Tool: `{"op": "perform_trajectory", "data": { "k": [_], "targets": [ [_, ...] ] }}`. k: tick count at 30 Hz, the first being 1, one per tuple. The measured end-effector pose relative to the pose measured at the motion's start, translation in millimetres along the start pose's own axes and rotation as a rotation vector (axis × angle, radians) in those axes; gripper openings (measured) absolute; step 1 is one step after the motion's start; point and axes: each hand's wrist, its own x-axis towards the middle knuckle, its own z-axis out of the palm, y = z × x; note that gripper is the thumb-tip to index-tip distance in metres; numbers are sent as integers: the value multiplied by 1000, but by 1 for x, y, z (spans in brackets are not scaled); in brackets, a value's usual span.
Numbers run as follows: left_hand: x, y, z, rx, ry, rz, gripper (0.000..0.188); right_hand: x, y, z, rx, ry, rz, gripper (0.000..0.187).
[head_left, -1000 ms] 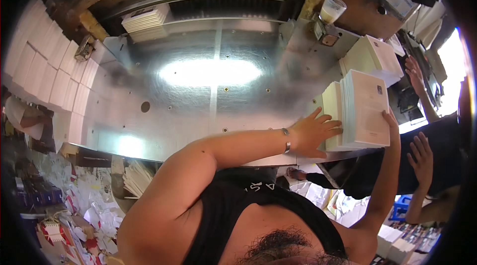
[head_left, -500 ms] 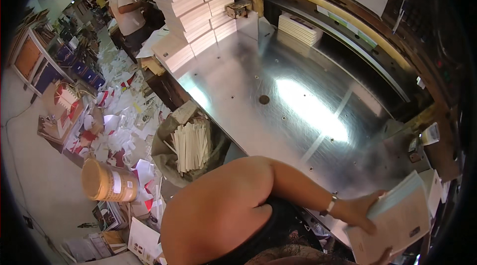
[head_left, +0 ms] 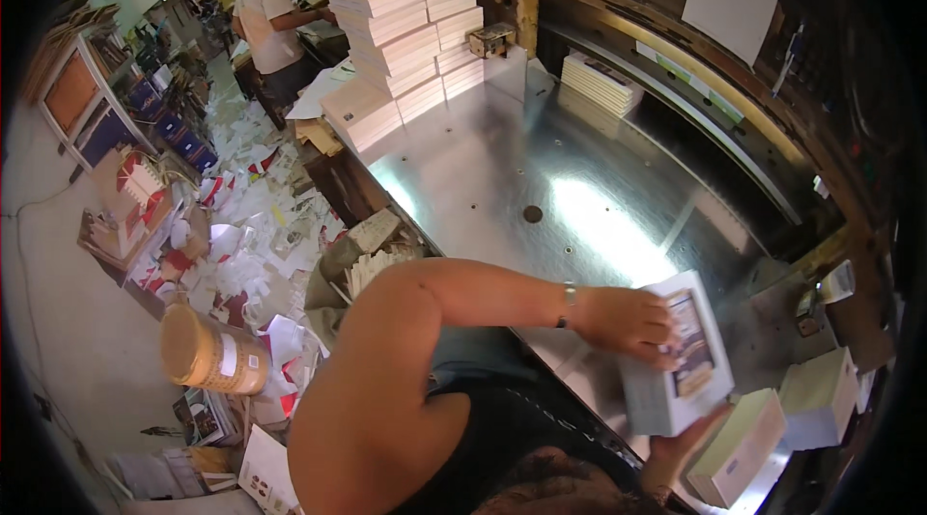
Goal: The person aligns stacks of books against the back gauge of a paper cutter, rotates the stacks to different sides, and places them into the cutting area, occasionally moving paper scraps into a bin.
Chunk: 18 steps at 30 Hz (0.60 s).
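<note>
A stack of white-edged books [head_left: 713,353] with a picture on its top cover is held over the right front of the metal table [head_left: 454,269]. My left hand [head_left: 632,324] lies across its upper face, fingers curled onto it. Under the lower edge of the stack, my right hand [head_left: 684,445] grips it, with most of its fingers hidden. Close beside my right hand stands a cream block of books [head_left: 739,452], and a further block of books [head_left: 819,399] is just beyond it.
Tall piles of books [head_left: 391,27] rise at the table's far left. Under the machine's front lies a small book stack [head_left: 601,85]. A sack of paper strips [head_left: 381,264], a brown tub [head_left: 212,351] and paper scraps [head_left: 241,259] fill the left floor. A person [head_left: 268,23] stands beyond.
My left hand has moved left and upward with the books, and a picture cover now faces up. Two book blocks now show at the lower right. The whole view has shifted slightly.
</note>
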Motion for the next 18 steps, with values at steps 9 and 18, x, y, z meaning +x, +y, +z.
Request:
{"op": "perform_trajectory", "data": {
  "k": [9, 18],
  "targets": [
    [-65, 19, -23, -451, 158, -1101, 92, -24, 23, 59, -628, -126, -254, 96],
    [-55, 6, -21, -1149, -2, -1268, 92, -13, -31, 58, -1125, -363, -505, 108]
  ]
}}
